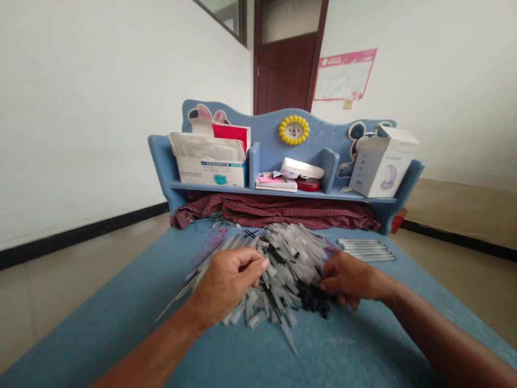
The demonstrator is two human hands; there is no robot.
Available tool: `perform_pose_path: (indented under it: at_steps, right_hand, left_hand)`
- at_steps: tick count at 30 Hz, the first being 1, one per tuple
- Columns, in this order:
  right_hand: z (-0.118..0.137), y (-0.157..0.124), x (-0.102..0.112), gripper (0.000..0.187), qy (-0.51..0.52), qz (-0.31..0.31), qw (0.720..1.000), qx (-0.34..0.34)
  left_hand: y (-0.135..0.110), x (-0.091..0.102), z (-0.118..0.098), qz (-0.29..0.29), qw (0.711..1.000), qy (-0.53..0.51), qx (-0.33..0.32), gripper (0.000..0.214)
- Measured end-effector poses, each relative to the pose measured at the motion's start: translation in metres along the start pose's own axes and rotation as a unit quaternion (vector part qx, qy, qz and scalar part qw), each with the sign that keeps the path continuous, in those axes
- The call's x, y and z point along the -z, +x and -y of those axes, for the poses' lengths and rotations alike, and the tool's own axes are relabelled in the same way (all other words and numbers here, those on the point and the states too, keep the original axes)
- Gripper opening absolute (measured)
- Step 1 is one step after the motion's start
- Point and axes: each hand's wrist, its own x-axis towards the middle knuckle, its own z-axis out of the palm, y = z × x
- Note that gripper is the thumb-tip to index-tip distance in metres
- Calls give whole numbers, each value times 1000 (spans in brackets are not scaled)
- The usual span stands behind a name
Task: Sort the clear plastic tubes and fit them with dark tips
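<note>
A heap of translucent plastic pen parts [299,248], caps and thin tubes among them, lies on the blue tabletop. My left hand [230,275] is over the near left side of the heap, thumb and forefinger pinched together. Whatever it may hold is not clear. A pile of small black plastic pieces [313,297] lies at the heap's right front. My right hand [349,277] is at the right edge of that pile, its fingers curled closed and the fingertips touching the black pieces. What they grip is hidden. Behind it lies a row of finished-looking slim pens [367,250].
A blue shelf [293,191] stands across the back of the table [226,355]. On it are a mask box [210,167], papers [276,186], a round red tin [309,185] and a white carton [382,167]. Checked red cloth [278,210] is bunched underneath.
</note>
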Motion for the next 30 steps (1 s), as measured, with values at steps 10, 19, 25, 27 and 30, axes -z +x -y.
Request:
perform_pose_path:
  at_steps: [10, 19, 25, 27, 30]
  right_hand:
    - [-11, -14, 13, 10, 76, -31, 996, 41]
    - [14, -28, -23, 6, 130, 119, 976, 129]
    - [21, -33, -28, 9, 206, 144, 960, 120]
    - [16, -35, -20, 19, 213, 133, 959, 132]
    - [5, -38, -2, 27, 185, 59, 967, 162]
  left_hand:
    - [-1, -4, 6, -16, 995, 71, -63, 23]
    - [-32, -31, -8, -78, 836, 253, -481, 28]
    - [-35, -44, -6, -62, 835, 306, -454, 26]
    - [-34, -42, -5, -59, 834, 299, -460, 24]
    - [-30, -37, -5, -82, 838, 283, -458, 18]
